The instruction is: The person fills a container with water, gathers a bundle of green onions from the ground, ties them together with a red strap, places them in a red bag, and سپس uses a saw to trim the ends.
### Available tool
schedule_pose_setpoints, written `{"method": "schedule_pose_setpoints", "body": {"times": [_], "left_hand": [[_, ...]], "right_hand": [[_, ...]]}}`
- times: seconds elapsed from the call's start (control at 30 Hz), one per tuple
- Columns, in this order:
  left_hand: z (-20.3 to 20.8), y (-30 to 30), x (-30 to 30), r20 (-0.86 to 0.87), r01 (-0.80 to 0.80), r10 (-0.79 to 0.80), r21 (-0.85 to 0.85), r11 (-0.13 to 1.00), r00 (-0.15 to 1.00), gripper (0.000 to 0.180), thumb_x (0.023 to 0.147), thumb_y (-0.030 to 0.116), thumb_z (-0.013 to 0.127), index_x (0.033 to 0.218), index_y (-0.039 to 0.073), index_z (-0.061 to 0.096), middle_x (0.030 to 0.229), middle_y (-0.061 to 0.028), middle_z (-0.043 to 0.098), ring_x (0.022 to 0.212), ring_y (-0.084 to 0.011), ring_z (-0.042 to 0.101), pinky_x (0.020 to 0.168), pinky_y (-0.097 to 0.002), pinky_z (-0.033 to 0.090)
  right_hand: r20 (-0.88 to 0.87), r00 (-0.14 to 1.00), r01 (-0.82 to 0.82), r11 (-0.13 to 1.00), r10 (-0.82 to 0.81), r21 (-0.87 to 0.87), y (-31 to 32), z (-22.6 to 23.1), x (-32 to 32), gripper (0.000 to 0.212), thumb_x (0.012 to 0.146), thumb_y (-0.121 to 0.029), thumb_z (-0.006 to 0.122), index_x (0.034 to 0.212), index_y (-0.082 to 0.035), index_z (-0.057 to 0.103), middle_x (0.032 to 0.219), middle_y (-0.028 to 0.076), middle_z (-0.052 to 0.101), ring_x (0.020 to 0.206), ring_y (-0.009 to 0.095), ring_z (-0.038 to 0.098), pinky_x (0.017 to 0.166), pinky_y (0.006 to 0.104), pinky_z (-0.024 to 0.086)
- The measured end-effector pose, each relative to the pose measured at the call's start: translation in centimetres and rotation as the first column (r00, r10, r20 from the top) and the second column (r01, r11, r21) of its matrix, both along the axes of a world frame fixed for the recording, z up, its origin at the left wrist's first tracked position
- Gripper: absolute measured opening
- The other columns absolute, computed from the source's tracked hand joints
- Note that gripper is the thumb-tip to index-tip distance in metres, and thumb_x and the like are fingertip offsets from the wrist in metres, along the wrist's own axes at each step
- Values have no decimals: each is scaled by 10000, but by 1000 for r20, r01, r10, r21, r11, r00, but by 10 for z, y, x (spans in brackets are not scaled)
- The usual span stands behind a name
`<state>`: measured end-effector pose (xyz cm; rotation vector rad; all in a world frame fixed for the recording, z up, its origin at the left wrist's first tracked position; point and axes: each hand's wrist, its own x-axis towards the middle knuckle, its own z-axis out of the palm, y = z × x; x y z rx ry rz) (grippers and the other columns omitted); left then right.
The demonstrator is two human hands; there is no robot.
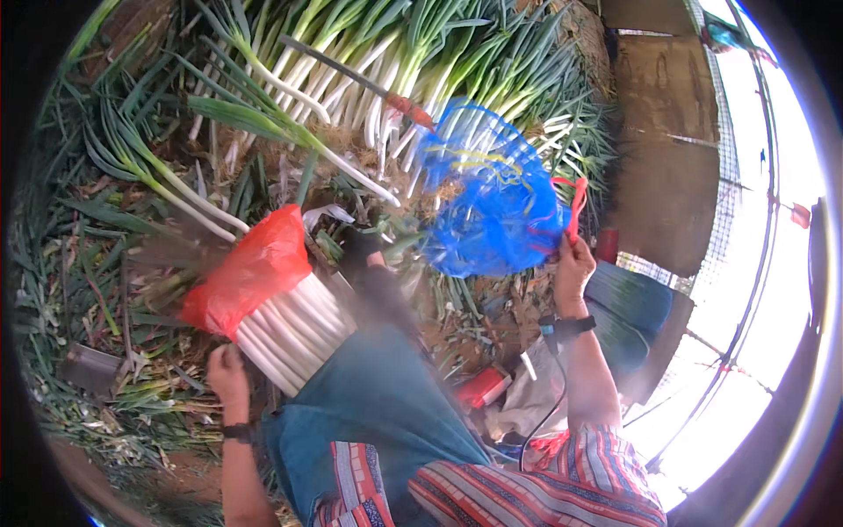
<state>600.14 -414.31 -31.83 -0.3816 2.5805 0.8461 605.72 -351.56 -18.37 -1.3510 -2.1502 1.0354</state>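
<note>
One bundle (297, 332) of white leek stalks rests just left of the middle, on the near side, against my teal trousers (378, 413). About eight stalks show along its upper face; I cannot count those beneath. Its long axis runs slantwise from far left to near right: the far left end is wrapped in one red bag (255, 268), and the bare white shafts point near and right to the cloth.

My left hand (228, 376) is at the bundle's left side, just by the bag's rim, fingers curled in; I cannot tell whether they grip anything. My right hand (574, 263), well off to the right, is closed in a pinch on one red strip (578, 204), which rises from my fingertips beside the right edge of one blue bag (496, 215).

Two leeks (176, 195) lie side by side to the left, their white ends reaching toward the red bag. One leek (338, 158) slants across the middle, white end near and right. Farther off is a pile (386, 79), too many to count, with one long tool (347, 72) on it, its orange handle (410, 110) toward the right
</note>
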Motion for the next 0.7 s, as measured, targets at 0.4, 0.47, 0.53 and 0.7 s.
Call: {"method": "schedule_pose_setpoints", "body": {"times": [0.4,0.47,0.53,0.7], "left_hand": [[129,312,-28,-36,328,-547,832,447,836,267,896,138,635,1140,31,626,1008,-54,669,878,-142,634,804,-273,529],[127,314,-28,140,113,-501,890,442,854,213,890,146,646,1062,20,647,860,-17,651,782,-116,597,721,-279,500],[101,304,-35,216,10,-409,875,484,886,188,904,193,640,923,7,664,671,35,596,598,-60,510,592,-262,454],[129,315,-125,315,-121,-256,813,569,914,220,947,247,581,878,56,664,714,30,603,612,-43,541,520,-224,465]], "right_hand": [[-100,985,-169,682,140,-712,-180,59,-1,116,869,-96,668,922,7,670,744,15,623,615,88,560,549,229,457],[-117,993,-98,641,13,-761,-163,44,11,116,874,-113,664,913,-4,671,724,8,609,592,88,541,532,227,439],[-105,981,24,633,-166,-773,-153,40,10,124,885,-155,654,836,-41,659,675,-10,572,533,86,484,479,229,383],[-110,918,188,664,-380,-724,-107,27,51,151,896,-173,643,805,-53,632,649,-29,533,515,75,453,467,225,358]]}}
